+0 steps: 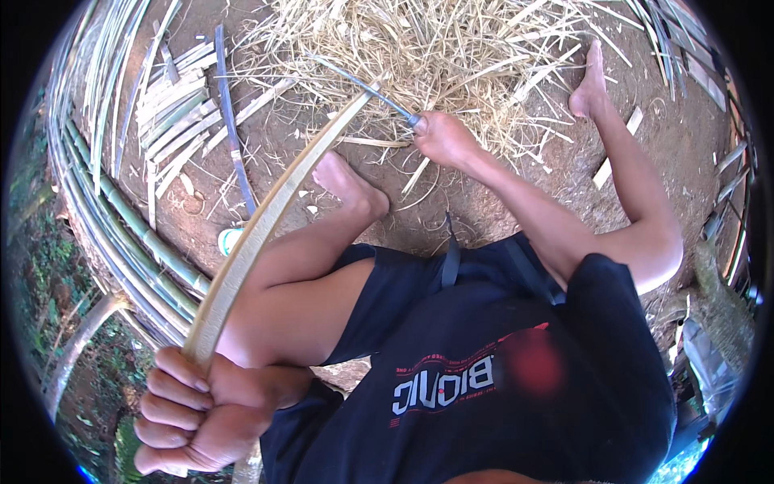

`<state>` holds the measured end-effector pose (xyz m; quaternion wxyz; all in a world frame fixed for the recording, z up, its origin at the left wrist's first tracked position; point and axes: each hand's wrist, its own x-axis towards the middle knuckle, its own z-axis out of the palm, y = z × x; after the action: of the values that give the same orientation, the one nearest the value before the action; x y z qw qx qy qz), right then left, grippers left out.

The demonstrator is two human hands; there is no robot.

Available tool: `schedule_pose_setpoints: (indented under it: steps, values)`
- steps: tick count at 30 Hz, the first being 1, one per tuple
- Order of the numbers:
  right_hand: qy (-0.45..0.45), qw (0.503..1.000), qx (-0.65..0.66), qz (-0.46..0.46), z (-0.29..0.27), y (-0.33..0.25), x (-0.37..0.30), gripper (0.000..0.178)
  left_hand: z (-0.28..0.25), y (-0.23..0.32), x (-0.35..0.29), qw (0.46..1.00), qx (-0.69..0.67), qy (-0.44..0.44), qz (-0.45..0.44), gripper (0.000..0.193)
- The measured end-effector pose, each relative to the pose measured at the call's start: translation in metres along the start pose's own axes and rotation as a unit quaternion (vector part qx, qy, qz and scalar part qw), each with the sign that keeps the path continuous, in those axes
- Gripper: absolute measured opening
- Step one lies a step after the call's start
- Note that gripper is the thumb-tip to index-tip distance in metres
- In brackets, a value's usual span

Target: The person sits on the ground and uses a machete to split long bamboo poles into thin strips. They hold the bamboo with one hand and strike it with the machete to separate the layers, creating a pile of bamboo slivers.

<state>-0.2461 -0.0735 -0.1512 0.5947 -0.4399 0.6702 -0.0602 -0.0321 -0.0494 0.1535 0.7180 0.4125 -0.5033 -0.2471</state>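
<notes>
My left hand is closed around the near end of a long pale bamboo strip. The strip bows up and away from me toward the upper middle. In my right hand is the handle of a knife with a long, thin, dark blade. The blade crosses the strip close to its far end and points to the upper left. From this angle I cannot tell how deep the edge sits in the bamboo. Under the blade lies a heap of pale shavings.
Split bamboo pieces lie stacked at the upper left beside a dark strip. Long green bamboo poles run along the left. My bare legs are spread on the brown soil, one foot near the strip. A tree trunk stands at right.
</notes>
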Motion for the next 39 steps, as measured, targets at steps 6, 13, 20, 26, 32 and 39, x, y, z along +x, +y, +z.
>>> schedule_pose_setpoints:
  steps: [6,13,20,26,32,39]
  values:
    - [0.010,0.991,0.003,-0.133,0.014,-0.004,-0.021,0.015,-0.011,0.001,0.001,0.991,-0.107,-0.061,-0.044,0.050]
    - [0.021,0.981,-0.055,-0.183,0.006,-0.018,-0.041,0.015,-0.017,0.003,-0.001,0.991,-0.111,-0.065,-0.039,0.049]
    - [0.003,0.999,-0.012,-0.046,0.007,0.000,-0.003,0.013,-0.008,0.000,0.004,0.997,-0.064,-0.040,-0.023,0.052]
    - [0.024,0.994,-0.036,-0.105,0.022,0.023,-0.008,0.021,-0.001,0.002,0.001,1.000,-0.022,0.006,-0.017,0.052]
    - [-0.051,0.984,-0.111,-0.126,-0.010,-0.018,-0.012,0.027,0.003,-0.005,-0.001,0.995,0.059,0.081,0.028,0.052]
    - [-0.030,0.998,-0.050,-0.009,-0.005,0.016,0.027,0.024,-0.019,0.001,0.010,0.991,-0.103,-0.053,-0.059,0.051]
